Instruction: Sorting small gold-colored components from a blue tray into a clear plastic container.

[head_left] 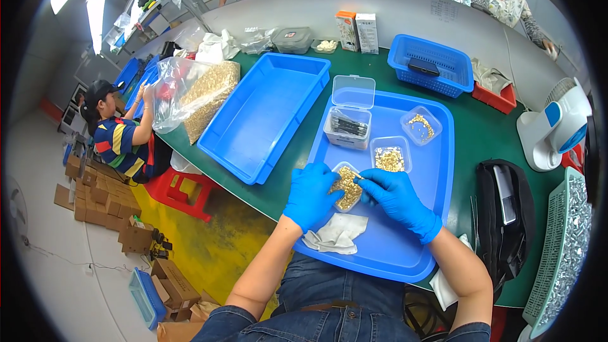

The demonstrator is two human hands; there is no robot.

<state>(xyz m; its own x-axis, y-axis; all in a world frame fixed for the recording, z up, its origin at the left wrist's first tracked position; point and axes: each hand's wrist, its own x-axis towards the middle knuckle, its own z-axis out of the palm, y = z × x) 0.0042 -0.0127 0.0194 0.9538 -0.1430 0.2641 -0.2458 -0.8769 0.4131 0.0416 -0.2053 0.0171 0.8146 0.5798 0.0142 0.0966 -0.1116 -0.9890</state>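
Both hands wear blue gloves. My left hand (310, 195) grips the left side of a small clear plastic box (346, 208) filled with small gold-coloured metal parts (347, 191). Over its right edge, my right hand (394, 197) pinches one tiny gold-coloured part, mostly hidden by the fingertips. The box is on a large blue tray (405, 259). A crumpled white cloth (335, 234) lies just below it. Beyond my hands are two more clear boxes with gold parts, one squarish (389, 155) and one tilted (421, 125). An open-lidded clear box (348, 128) holds dark thin pieces.
A deep blue bin (263, 114) and a bag of gold parts (212, 92) stand left. A blue basket (430, 66) sits at the back. Rightward are a white device (548, 130), a black bag (505, 215) and a green basket of silver parts (563, 253). Other people work nearby.
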